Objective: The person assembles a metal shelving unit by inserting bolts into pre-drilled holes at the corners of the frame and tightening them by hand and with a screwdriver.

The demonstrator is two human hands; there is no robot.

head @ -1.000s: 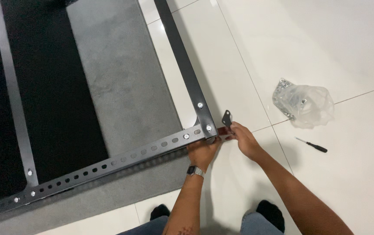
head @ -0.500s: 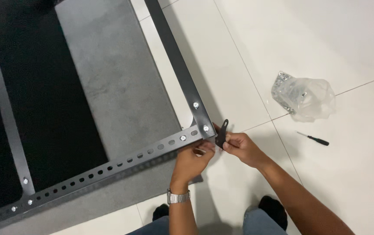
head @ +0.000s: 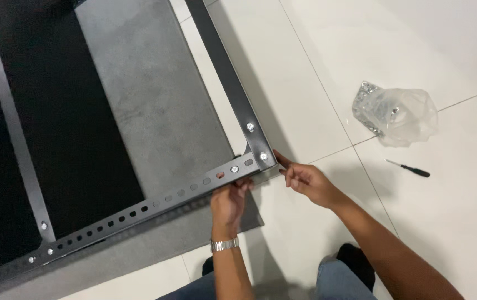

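Metal frame (head: 233, 100) corner hides fingertips of left hand (head: 228, 201), right hand (head: 308, 182).

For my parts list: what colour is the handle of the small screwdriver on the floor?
The screwdriver handle is black, seen in the head view.

Both arms reach forward from the bottom edge, bare to the elbow. The left hand (head: 229, 199) is raised, back toward the camera, fingers (head: 242, 184) curled up and forward, wrist straight. The right hand (head: 306, 180) comes in from the right on a slanting forearm, fingers (head: 283, 161) bunched and pointing left. The 2 hands sit near each other, not touching.
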